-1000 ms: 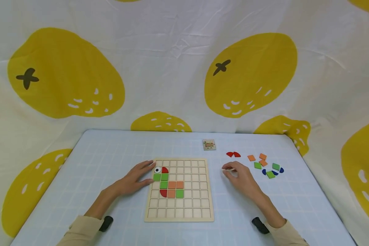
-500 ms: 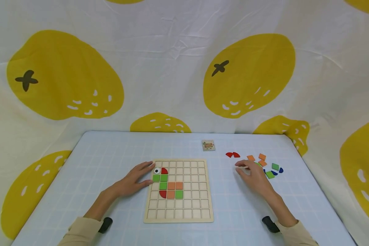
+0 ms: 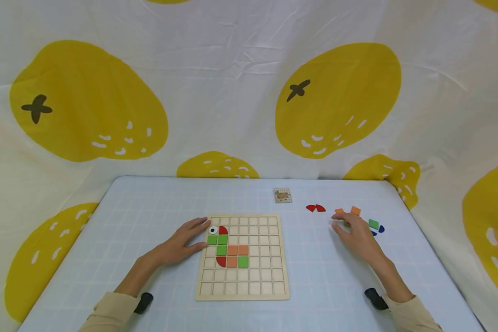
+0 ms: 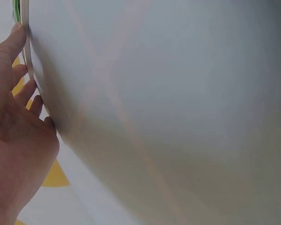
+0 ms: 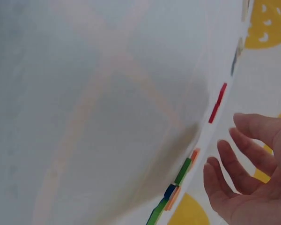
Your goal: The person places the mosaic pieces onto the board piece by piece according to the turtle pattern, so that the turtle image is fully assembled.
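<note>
Somebody's left hand [image 3: 180, 243] touches the left edge of the board [image 3: 266, 275], fingers loose; their right hand [image 3: 359, 236], thumb and fingers apart, is above small tiles [image 3: 373, 224]. Board and tiles lie on the surface [image 3: 319, 286].

Clad in a plain beige fabric left sleeve [image 3: 109, 312] and matching right sleeve [image 3: 412, 314], cuffed short of the wrists; fitted inward of the cuffs with stubby black, rounded camera casings [image 3: 143, 303].

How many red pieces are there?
4: a red piece beside the eye piece, another lower on the board, two on the table right of the card. The right hand may hide others.
</note>
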`<state>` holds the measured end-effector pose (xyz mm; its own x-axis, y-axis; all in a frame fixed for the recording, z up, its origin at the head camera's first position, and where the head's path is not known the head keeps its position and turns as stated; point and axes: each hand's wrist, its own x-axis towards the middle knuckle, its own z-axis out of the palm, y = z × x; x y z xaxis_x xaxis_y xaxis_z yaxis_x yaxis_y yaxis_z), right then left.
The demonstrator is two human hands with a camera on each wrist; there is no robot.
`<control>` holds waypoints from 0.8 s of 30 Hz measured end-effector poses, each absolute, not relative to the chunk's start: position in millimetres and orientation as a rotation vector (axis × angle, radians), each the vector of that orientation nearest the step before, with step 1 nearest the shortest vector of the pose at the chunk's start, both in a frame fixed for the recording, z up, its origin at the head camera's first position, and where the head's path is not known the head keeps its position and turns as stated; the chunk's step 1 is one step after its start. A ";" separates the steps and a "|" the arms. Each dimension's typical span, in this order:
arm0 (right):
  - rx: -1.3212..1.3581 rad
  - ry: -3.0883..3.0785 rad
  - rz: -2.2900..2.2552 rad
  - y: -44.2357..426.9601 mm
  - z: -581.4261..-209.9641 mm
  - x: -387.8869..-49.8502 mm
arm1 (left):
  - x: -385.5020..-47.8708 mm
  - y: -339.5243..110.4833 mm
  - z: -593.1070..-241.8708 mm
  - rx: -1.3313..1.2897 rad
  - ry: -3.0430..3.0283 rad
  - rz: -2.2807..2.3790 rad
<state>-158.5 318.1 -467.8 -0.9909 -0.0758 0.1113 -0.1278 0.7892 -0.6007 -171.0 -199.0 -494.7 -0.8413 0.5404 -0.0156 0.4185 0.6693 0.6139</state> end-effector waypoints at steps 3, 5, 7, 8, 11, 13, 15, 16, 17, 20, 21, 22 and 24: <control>0.160 -2.904 0.953 323.5 -468.6 -158.8 | -172.1 -199.3 -496.5 0.810 2.690 0.924; 0.168 -2.903 0.943 327.1 -470.0 -159.1 | -173.0 -199.8 -497.9 0.829 2.689 0.934; 0.168 -2.905 0.939 330.1 -471.3 -159.1 | -173.4 -200.3 -498.7 0.835 2.687 0.936; 0.170 -2.909 0.940 331.6 -471.9 -159.1 | -173.4 -200.9 -499.1 0.835 2.688 0.932; 0.161 -2.923 0.961 336.5 -472.7 -158.3 | -173.4 -201.3 -499.6 0.825 2.686 0.927; 0.155 -2.933 0.966 339.0 -472.5 -158.0 | -173.4 -201.5 -500.0 0.830 2.692 0.919; 0.151 -2.941 0.966 340.9 -472.5 -158.5 | -173.2 -201.7 -500.1 0.833 2.696 0.917; 0.151 -2.943 0.960 341.7 -472.5 -159.1 | -173.0 -201.8 -500.0 0.832 2.697 0.917; 0.154 -2.946 0.947 342.5 -472.6 -159.8 | -172.9 -202.0 -500.0 0.834 2.700 0.917; 0.160 -2.956 0.898 344.8 -473.7 -162.9 | -172.5 -202.0 -499.4 0.824 2.695 0.924; 0.163 -2.957 0.882 345.5 -473.9 -163.9 | -172.3 -201.8 -499.0 0.817 2.690 0.930; 0.164 -2.961 0.869 346.2 -474.2 -164.8 | -172.3 -201.8 -498.9 0.815 2.690 0.931; 0.162 -2.966 0.847 347.4 -474.7 -166.4 | -172.4 -201.8 -498.8 0.815 2.690 0.931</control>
